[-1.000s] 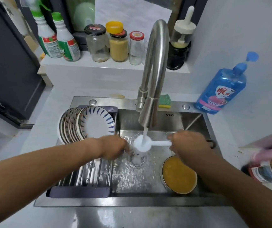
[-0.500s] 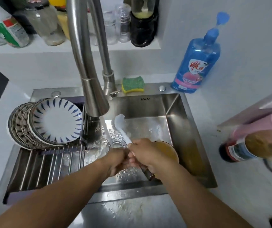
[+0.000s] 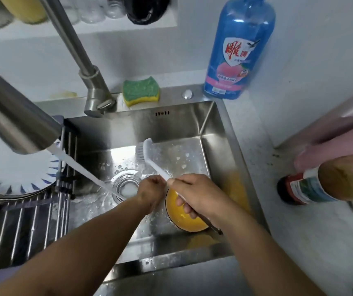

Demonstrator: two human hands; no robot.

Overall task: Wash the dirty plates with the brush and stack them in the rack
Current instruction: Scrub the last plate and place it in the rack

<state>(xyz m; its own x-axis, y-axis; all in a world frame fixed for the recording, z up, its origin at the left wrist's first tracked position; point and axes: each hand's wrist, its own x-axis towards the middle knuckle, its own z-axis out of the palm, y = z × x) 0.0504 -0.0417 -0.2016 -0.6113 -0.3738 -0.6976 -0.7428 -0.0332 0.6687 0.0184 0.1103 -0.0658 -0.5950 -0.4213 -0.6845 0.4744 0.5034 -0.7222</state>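
White slim brush (image 3: pixel 148 155) in right hand (image 3: pixel 194 195), yellow-coated plate (image 3: pixel 190 223) beneath

Steel sink (image 3: pixel 182 124): yellow bowl (image 3: pixel 188 224) on floor, rack (image 3: pixel 22 231) across left side; sponge (image 3: pixel 140 91), blue bottle (image 3: pixel 235 60) on rim.

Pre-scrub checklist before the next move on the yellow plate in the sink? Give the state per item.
1. Brush gripped in right hand: ok.
2. Left hand holding the yellow plate: cannot tell, its fingers are hidden.
3. Water stream running: ok, it lands by the drain.
4. Plate under the stream: not ok, it lies to the right of it.
5. Free rack slots: ok, bare bars on the near side of the stacked plates.
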